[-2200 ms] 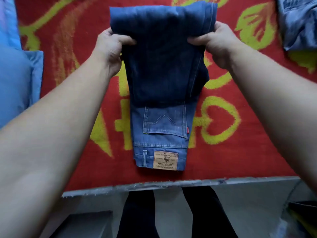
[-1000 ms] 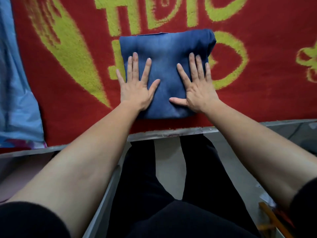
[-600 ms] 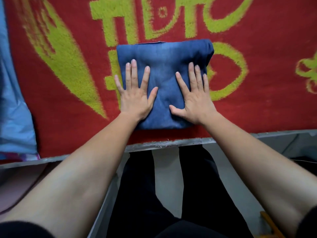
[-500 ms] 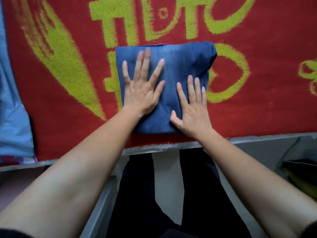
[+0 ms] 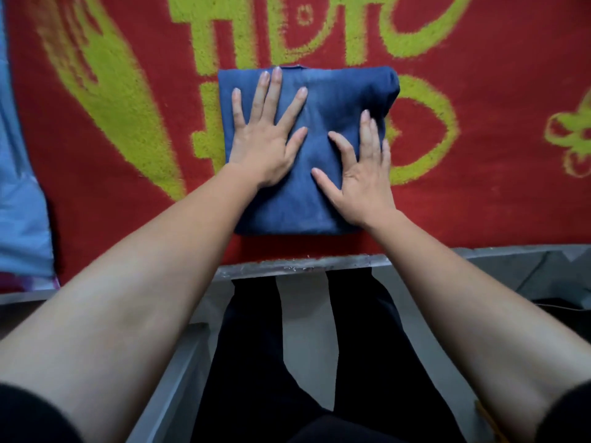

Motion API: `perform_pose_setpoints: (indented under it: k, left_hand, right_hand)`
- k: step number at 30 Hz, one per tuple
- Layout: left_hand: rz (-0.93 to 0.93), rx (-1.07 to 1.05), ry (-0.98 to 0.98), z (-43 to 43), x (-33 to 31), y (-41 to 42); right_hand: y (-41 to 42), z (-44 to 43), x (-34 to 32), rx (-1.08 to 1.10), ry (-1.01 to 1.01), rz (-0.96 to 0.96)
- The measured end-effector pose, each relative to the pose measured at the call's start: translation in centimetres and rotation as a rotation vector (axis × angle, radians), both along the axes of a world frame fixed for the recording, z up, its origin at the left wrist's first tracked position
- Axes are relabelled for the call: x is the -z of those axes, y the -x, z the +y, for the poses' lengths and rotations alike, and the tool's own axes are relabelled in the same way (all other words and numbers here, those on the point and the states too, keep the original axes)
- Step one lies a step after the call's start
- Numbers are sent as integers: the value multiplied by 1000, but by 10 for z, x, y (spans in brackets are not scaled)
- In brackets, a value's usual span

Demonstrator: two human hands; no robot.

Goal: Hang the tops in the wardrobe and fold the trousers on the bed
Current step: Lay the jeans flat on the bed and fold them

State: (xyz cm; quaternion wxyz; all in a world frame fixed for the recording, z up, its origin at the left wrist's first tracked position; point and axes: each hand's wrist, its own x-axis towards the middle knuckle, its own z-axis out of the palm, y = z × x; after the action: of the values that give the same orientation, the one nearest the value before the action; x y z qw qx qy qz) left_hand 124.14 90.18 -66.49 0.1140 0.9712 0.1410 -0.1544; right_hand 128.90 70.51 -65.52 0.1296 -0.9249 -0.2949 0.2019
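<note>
A pair of blue jeans lies folded into a compact square on the bed's red blanket with yellow-green patterns, close to the near edge. My left hand lies flat on the left half of the jeans, fingers spread and reaching to the far edge. Flat on the right half, nearer to me, presses my right hand with straight fingers. Neither hand grips the fabric.
A light blue cloth or pillow lies at the left edge of the bed. The grey bed frame edge runs across below the jeans. My legs in black trousers stand on the pale floor beside it.
Two seconds ago both hands held the jeans' folded half up; now the jeans lie folded flat. Over the last half second my left hand slid forward and my right hand drew back slightly.
</note>
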Motion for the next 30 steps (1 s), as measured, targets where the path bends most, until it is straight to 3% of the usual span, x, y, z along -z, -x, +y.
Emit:
perform_pose_setpoints:
  k: [2, 4, 7, 9, 15, 19, 22, 30]
  left_hand:
    - [-25, -126, 21, -2, -16, 17]
    - [8, -390, 106, -11, -30, 43]
    - [96, -751, 462, -26, -39, 75]
    - [58, -825, 569, -31, -40, 82]
    - [75, -973, 592, -24, -28, 67]
    - [6, -1072, 665, -14, -18, 73]
    - [-32, -1128, 726, -9, -10, 66]
    - [-246, -1131, 871, -19, -45, 58]
  right_hand:
    - [10, -7, -12, 116, -62, 46]
    - [25, -11, -22, 424, -147, 222]
    - [34, -9, -27, 748, -153, 470]
    - [29, -6, -25, 753, -143, 521]
    - [17, -10, -17, 600, -178, 525]
    - [8, -13, -10, 753, -288, 666]
    - [1, -11, -4, 748, -359, 734]
    - [-4, -8, -28, 634, -522, 636]
